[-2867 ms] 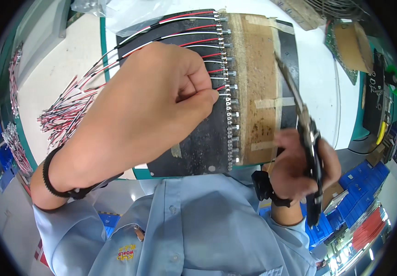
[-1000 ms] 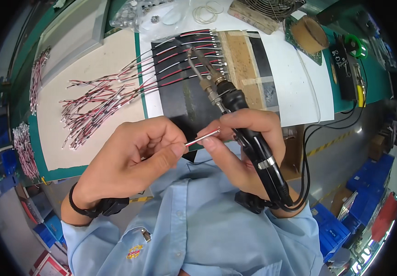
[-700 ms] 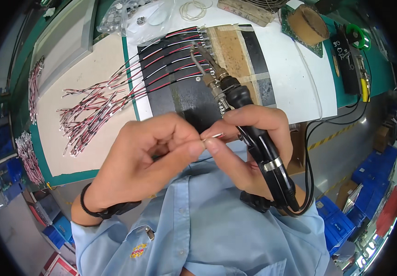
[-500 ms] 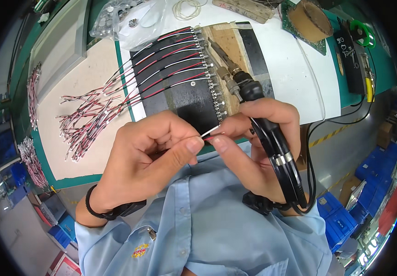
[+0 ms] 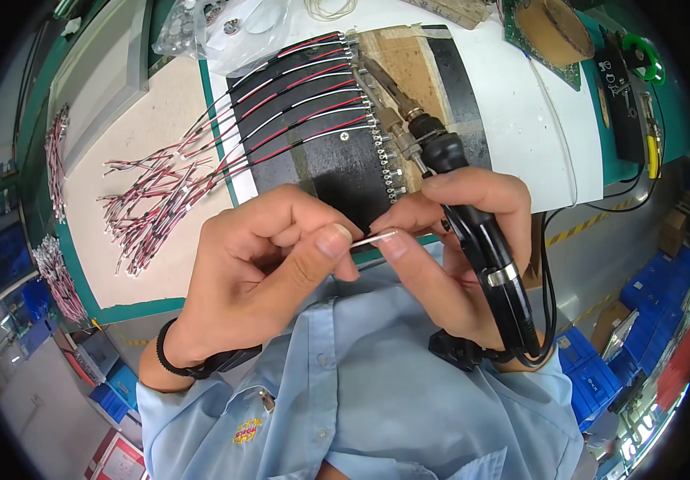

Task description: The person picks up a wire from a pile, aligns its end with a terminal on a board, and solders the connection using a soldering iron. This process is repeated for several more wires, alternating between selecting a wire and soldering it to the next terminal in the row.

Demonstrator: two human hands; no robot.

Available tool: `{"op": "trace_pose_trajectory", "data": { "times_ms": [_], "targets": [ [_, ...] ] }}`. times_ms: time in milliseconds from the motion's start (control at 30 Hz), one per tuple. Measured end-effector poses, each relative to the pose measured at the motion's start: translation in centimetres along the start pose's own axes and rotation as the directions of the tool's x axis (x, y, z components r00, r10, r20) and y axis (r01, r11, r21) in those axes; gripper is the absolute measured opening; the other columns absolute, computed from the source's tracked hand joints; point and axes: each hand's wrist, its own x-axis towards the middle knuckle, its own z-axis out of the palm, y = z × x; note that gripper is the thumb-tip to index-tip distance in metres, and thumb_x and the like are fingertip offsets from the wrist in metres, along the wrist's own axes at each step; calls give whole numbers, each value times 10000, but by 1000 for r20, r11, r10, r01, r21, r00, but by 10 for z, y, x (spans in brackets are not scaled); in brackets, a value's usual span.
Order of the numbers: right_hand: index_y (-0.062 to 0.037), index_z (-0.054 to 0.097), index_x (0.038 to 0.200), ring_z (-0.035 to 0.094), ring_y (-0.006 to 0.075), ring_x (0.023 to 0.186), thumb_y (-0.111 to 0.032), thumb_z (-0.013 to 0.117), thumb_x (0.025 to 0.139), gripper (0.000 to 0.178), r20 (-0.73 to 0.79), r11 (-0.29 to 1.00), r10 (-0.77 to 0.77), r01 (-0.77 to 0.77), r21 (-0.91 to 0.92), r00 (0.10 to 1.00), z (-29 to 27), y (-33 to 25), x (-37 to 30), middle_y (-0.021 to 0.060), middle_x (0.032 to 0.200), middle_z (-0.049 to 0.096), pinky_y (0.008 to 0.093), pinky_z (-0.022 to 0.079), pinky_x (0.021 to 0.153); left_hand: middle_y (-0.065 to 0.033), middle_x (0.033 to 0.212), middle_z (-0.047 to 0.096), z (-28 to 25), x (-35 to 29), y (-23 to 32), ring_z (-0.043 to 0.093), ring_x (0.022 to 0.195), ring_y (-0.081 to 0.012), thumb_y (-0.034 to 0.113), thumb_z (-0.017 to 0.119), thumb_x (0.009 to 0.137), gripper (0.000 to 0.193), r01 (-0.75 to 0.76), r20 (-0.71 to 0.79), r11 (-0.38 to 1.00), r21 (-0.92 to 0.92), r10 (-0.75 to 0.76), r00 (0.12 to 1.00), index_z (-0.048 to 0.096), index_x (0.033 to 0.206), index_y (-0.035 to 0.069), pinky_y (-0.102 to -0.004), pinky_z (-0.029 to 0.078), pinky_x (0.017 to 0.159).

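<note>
My left hand (image 5: 257, 268) is closed in a pinch on a thin wire (image 5: 370, 239), whose white end reaches across to my right hand (image 5: 433, 292). The right thumb and forefinger touch that white end. The same hand also grips a black soldering iron (image 5: 477, 240), its metal front lying over a fixture board (image 5: 325, 172) beyond my hands. Along the board runs a row of small metal connectors (image 5: 389, 164). Red, white and black wires (image 5: 297, 108) lead left from the far connectors; the nearer ones show no wires.
A heap of wire ends (image 5: 157, 216) spreads over the pale board at left, with more wire bundles (image 5: 57, 272) at its edge. A plastic bag of small metal parts (image 5: 225, 36) lies at the back. The iron's cable (image 5: 549, 280) hangs at right. A solder spool (image 5: 641, 60) stands far right.
A red wire end showed beside the white one before; now only the white shows, lying flatter between my fingertips. The soldering iron and my right hand have shifted slightly right.
</note>
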Motion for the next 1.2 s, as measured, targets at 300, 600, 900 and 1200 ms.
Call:
{"op": "trace_pose_trajectory", "data": {
  "times_ms": [300,600,900,1200],
  "targets": [
    [1,486,1184,691,127,835,87,708,834,423,18,999,37,-38,36,999,6,-2,-3,92,902,656,253,569,728,-63,831,675,-7,-5,5,600,764,-56,99,597,995,123,124,89,992,-25,-121,989,600,1007,-24,-201,437,654],
    [2,483,1177,695,132,827,85,712,831,423,4,998,44,-44,49,999,9,0,-8,95,889,669,261,576,725,-101,770,703,-4,-10,-6,580,606,-46,155,612,985,167,67,39,998,0,-67,997,591,956,-8,-174,389,505],
    [18,476,1168,703,145,818,105,701,832,414,-9,999,12,-11,39,1000,11,3,-8,128,882,677,269,585,723,-57,793,688,-8,-9,-14,627,726,-55,27,623,962,56,-27,34,1000,-4,27,999,609,985,-22,-190,458,610],
    [7,444,1201,695,161,841,103,687,840,446,-13,998,57,-57,-4,998,14,4,-4,140,888,677,276,563,744,-65,770,709,-8,-3,-22,659,690,-73,20,683,918,65,-250,-29,931,265,267,963,629,914,-16,-200,504,611]
  ]
}}
